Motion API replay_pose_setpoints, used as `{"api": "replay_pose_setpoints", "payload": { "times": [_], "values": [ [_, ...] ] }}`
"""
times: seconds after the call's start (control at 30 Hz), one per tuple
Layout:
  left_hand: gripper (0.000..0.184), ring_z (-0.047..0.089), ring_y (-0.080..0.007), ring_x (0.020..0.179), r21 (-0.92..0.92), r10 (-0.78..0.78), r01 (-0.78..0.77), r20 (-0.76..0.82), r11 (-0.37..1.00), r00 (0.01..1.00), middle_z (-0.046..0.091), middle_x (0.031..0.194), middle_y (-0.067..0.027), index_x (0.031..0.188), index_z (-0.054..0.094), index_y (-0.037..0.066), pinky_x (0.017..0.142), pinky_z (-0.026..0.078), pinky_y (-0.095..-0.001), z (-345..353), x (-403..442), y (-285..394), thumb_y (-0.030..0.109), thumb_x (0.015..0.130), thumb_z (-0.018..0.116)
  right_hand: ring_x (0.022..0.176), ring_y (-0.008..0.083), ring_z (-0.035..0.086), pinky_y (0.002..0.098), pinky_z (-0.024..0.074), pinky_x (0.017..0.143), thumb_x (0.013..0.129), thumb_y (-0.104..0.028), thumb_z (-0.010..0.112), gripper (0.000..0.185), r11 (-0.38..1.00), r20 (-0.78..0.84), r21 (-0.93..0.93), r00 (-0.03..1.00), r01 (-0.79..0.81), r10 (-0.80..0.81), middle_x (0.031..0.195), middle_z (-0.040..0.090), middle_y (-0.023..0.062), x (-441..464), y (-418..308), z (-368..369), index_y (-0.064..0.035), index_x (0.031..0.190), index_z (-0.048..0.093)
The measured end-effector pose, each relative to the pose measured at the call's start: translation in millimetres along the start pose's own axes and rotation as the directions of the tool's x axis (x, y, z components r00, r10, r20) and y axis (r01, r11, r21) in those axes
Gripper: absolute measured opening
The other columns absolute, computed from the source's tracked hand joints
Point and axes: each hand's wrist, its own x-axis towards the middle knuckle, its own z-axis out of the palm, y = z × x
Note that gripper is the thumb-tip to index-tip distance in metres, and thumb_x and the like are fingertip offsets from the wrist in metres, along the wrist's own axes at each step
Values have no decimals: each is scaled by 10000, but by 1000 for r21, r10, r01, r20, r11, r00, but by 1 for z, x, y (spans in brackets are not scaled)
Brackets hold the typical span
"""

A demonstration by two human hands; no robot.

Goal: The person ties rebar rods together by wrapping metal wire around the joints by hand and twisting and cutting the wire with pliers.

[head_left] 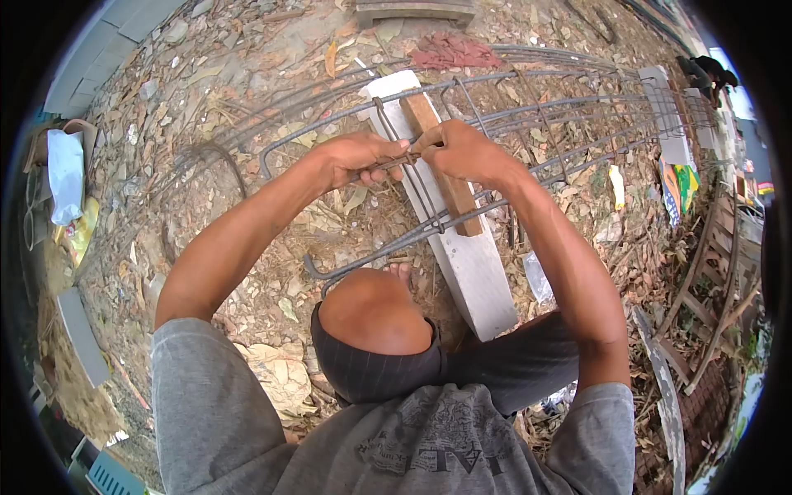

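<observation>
A cage of steel bars (363, 262) with cross ties rests over a pale concrete block (474, 285), running off to the right. A short brown wood piece (452, 191) lies along the top of the block. My left hand (363, 158) is closed on a thin rod or wire near the cage's end, thumb and fingers pressed together. Just beside it, my right hand (464, 151) has its fingers pinched at a cross tie above the wood; what they hold is too small to make out. The two hands' fingertips nearly meet.
Another block (667, 115) supports the bars at the right, near a person (711, 78). A red cloth (455, 51) lies beyond the cage. Wooden frames (701, 305) lean at the right, a plastic bag (538, 278) lies near my knee, and a grey slab (82, 337) is at the left.
</observation>
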Motion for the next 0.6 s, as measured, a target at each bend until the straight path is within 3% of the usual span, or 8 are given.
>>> {"api": "replay_pose_setpoints", "payload": {
  "times": [0.1, 0.2, 0.3, 0.4, 0.5, 0.6],
  "values": [
    [388, 488, -56, 566, 14, 15, -15, -40, 1000, 999, 733, 881, -98, 1169, 719, 6, 412, 343, -211, 3, -1, -1, 372, 1052, 668, 661, 210, 610, 402, 492, 633, 896, -202, 661, 267, 993, -4, 111, 999, -46, 47, 724, 682, 157, 6, 0, 1, 34, 941, 777],
    [439, 496, -57, 576, 86, 54, -49, -65, 995, 996, 746, 895, -101, 1193, 707, 2, 437, 353, -223, 7, -3, -1, 412, 1038, 678, 722, 244, 685, 422, 529, 689, 893, -206, 678, 242, 999, 16, 6, 999, -40, 40, 788, 726, 181, 3, -8, -3, -2, 948, 796],
    [515, 497, -61, 600, 179, 88, -71, -88, 981, 992, 745, 892, -87, 1213, 701, -5, 498, 366, -236, 8, -4, -4, 470, 1013, 697, 906, 285, 745, 424, 559, 839, 901, -177, 686, 307, 988, -22, -138, 997, 70, -74, 972, 779, 199, -4, -10, -6, -18, 1145, 785],
    [478, 497, -66, 606, 245, 81, -45, -138, 968, 987, 744, 875, -69, 1171, 733, 11, 509, 365, -250, 10, -1, -8, 461, 1018, 689, 952, 353, 749, 472, 562, 849, 903, -170, 701, 268, 893, -103, -449, 991, 32, -88, 996, 772, 222, -22, -38, -20, -34, 1115, 792],
    [438, 492, -65, 602, 231, 92, -57, -142, 971, 986, 740, 858, -52, 1111, 759, 25, 497, 354, -252, 14, -2, -5, 447, 1022, 682, 1005, 394, 738, 496, 565, 881, 897, -143, 698, 225, 843, -47, -536, 996, 41, -78, 1009, 763, 241, -17, -53, -28, -13, 1058, 786],
    [375, 489, -66, 600, 207, 74, -44, -139, 977, 988, 734, 842, -41, 1078, 770, 36, 491, 349, -257, 16, -6, 1, 395, 1022, 677, 1030, 388, 741, 477, 586, 866, 901, -123, 691, 189, 679, -29, -733, 995, 41, -92, 1004, 763, 238, -18, -80, -21, 7, 1004, 781]
  ]
}}
